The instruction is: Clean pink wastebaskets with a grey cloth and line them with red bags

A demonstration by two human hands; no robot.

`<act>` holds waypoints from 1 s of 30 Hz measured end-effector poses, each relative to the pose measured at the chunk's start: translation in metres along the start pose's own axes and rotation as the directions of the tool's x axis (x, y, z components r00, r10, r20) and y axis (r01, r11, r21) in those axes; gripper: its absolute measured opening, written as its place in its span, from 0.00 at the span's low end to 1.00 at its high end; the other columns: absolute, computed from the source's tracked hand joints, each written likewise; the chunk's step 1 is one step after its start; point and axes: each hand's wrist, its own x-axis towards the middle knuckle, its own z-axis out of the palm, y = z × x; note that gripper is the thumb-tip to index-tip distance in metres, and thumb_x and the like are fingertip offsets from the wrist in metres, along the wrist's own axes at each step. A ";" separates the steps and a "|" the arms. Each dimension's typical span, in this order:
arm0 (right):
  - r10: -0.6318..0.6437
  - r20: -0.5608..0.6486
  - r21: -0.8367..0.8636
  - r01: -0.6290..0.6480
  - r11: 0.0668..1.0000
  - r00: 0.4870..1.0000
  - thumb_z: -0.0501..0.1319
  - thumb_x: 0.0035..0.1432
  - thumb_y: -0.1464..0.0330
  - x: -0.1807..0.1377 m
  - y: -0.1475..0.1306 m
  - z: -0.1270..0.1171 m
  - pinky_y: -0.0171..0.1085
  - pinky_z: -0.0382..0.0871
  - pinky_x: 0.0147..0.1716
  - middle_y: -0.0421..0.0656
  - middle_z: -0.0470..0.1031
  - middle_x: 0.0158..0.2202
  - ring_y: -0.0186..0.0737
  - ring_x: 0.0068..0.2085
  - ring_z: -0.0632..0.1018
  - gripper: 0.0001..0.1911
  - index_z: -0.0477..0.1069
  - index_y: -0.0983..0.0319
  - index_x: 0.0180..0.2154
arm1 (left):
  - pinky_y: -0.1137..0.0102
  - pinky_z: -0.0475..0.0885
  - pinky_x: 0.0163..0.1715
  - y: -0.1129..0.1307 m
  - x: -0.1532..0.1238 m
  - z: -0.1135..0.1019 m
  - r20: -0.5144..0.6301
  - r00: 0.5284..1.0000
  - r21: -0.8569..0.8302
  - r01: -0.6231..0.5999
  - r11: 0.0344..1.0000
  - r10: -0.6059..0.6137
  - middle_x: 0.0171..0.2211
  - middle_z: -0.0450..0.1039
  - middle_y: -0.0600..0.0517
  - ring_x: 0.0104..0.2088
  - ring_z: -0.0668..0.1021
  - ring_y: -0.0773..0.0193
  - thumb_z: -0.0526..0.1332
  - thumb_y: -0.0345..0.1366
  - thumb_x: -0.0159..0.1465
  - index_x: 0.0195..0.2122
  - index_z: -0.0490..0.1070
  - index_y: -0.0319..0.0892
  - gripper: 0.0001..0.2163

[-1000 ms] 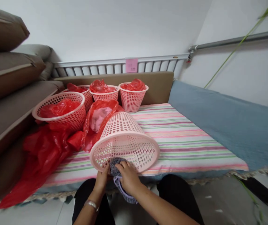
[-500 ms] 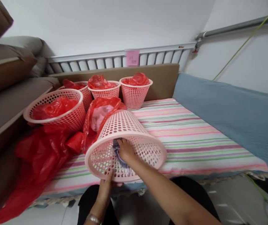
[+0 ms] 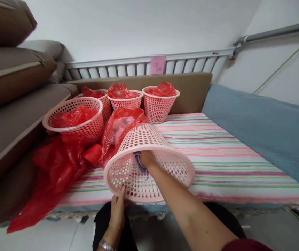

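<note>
A pink plastic waste basket (image 3: 142,137) with a holed wall lies on its side, its mouth turned toward me. My left hand (image 3: 118,209) grips the lower left of its rim, with the thumb on the inner side. Deep inside the basket is my right hand (image 3: 146,158), closed around a dark purple cloth (image 3: 142,168); the fingertips are hidden. Just left of the basket sits an open red plastic bag (image 3: 108,139) with pale pink material in it. A loose red plastic bag (image 3: 55,167) hangs over the front edge.
Pink baskets holding red bags stand behind: one at left (image 3: 90,130), one at back middle (image 3: 127,103), one at right (image 3: 157,108), another partly hidden. Stacked brown cushions (image 3: 13,90) rise at left. A striped cloth (image 3: 217,150) covers the seat beside a blue cover (image 3: 256,122).
My right hand has gone deeper into the basket with the cloth. My left hand still grips the rim. The whole view has shifted slightly, so things appear farther right.
</note>
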 end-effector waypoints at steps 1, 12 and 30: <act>0.000 -0.001 0.000 0.000 1.000 1.000 0.54 0.58 0.71 -0.004 -0.001 -0.004 0.45 0.50 0.61 0.47 0.58 0.63 0.46 0.63 0.58 0.30 0.54 0.60 0.62 | 0.68 0.76 0.23 0.000 -0.002 -0.002 -0.007 1.000 0.015 -0.010 1.000 0.010 0.33 0.79 0.46 0.28 0.80 0.58 0.65 0.46 0.57 0.55 0.68 0.37 0.28; -0.142 0.150 0.005 0.143 0.990 0.978 0.56 0.52 0.75 -0.155 -0.026 -0.024 0.43 0.58 0.53 0.46 0.69 0.51 0.48 0.52 0.67 0.26 0.67 0.56 0.53 | 0.65 0.76 0.26 -0.004 -0.015 0.003 0.047 0.998 0.111 -0.035 0.993 0.030 0.21 0.76 0.50 0.26 0.80 0.54 0.65 0.44 0.55 0.37 0.74 0.37 0.16; -0.037 -0.099 0.029 0.040 0.999 0.994 0.52 0.62 0.65 -0.005 -0.018 -0.004 0.48 0.49 0.60 0.46 0.59 0.62 0.48 0.62 0.57 0.27 0.54 0.58 0.62 | 0.62 0.79 0.25 -0.010 -0.004 0.006 0.045 0.992 -0.009 0.122 0.992 -0.122 0.29 0.79 0.46 0.29 0.81 0.53 0.64 0.42 0.58 0.41 0.72 0.35 0.16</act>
